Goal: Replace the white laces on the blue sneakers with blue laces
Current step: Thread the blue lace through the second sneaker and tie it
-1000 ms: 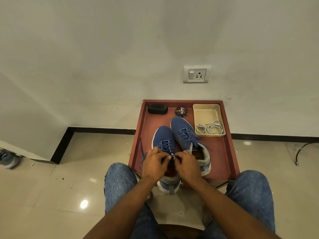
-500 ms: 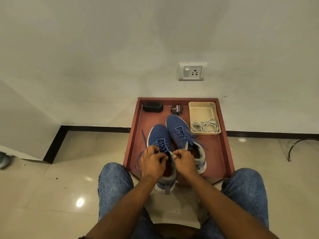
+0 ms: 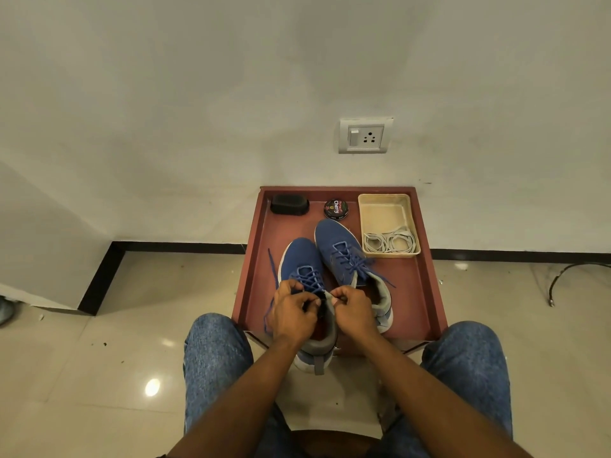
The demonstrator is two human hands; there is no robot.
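Both blue sneakers sit on a red-brown tray (image 3: 426, 292) pushed against the wall at 12 o'clock from the person. The right-hand sneaker (image 3: 344, 251) already carries a blue lace through its eyelets, with loose ends trailing toward 4 o'clock; whether they are knotted I cannot tell. The near sneaker (image 3: 302, 256), at 7 o'clock from its partner, overhangs the tray's front edge and shows a blue lace (image 3: 309, 279) crossed up most of its eyelets. The left hand (image 3: 291, 314) curls its fingers at the shoe's collar and appears to pinch a lace end; a free length of lace loops out toward 9 o'clock along the tray wall. The right hand (image 3: 353, 310) pinches the tongue or the other lace end at the top of the shoe, though which is hidden by the fingers. The white laces (image 3: 390, 242) lie coiled in a cream tray (image 3: 385, 211) at 1 o'clock. By my judgement the swap is nearly finished: only the top eyelets and tying on this shoe seem left
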